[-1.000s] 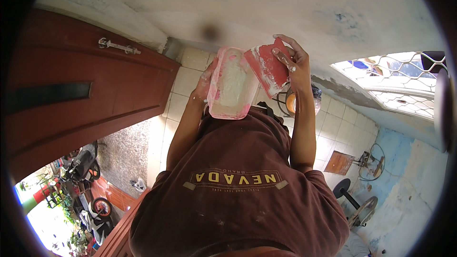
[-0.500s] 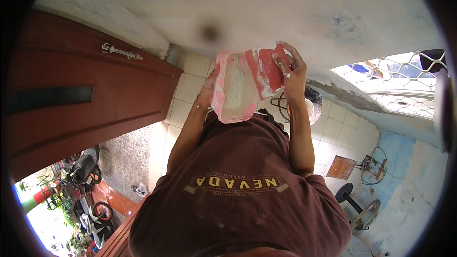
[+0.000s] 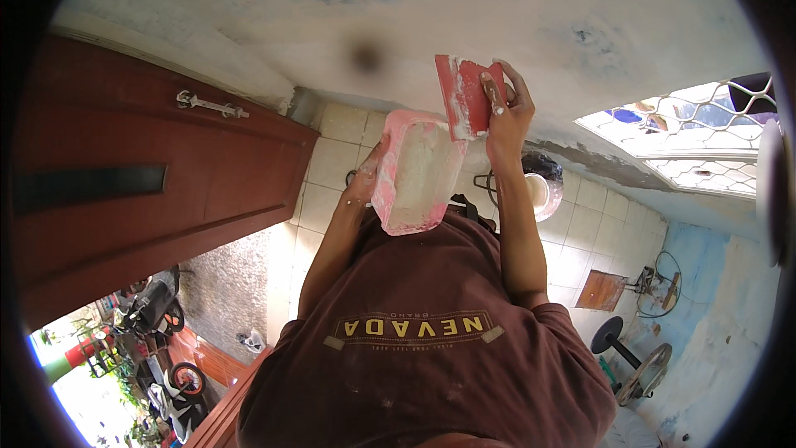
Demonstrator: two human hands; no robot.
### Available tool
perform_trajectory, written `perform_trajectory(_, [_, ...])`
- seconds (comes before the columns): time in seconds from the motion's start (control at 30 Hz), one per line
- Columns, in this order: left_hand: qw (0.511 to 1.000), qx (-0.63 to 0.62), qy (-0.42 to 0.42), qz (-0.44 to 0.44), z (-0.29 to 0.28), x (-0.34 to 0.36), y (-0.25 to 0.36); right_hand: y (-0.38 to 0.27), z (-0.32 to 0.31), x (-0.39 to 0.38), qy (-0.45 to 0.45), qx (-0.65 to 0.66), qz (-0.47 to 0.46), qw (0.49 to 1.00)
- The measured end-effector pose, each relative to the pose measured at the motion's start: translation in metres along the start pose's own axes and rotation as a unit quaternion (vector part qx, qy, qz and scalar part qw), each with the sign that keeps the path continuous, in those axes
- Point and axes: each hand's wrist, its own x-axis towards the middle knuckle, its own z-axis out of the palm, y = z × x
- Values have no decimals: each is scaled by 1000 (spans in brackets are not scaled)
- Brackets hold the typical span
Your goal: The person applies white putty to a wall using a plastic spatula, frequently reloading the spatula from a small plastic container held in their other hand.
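Note:
My left hand (image 3: 365,176) grips the left side of a pink rectangular tub (image 3: 396,178), which is smeared with whitish paste inside and along its rim. Its fingers are partly hidden behind the tub. In my right hand (image 3: 509,112) is a flat red plastic spreader (image 3: 469,98), thumb on its near face and fingers around the right edge. White paste coats the spreader's left part and lower edge. The spreader is up by the tub's far right corner, close in front of the patchy whitish wall (image 3: 489,8); whether it touches the wall I cannot tell.
A reddish-brown door (image 3: 99,166) with a metal bolt stands at the left. On the tiled floor behind my right forearm is a white bucket (image 3: 543,192). A window with a white grille (image 3: 688,129) is at the right, and a round-ended stand (image 3: 609,336) lies lower right.
My right hand has lifted the spreader up and away from the tub, toward the wall. The tub in my left hand has dropped slightly nearer to my body.

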Motion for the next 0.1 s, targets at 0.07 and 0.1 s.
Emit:
perform_trajectory(0.07, [1000, 11, 4, 5, -4, 0, -2, 8, 1, 5, 7, 2, -12, 1000])
perform_trajectory(0.1, [1000, 25, 17, 7, -8, 0, -2, 10, 2, 6, 17, -10, -23, 1000])
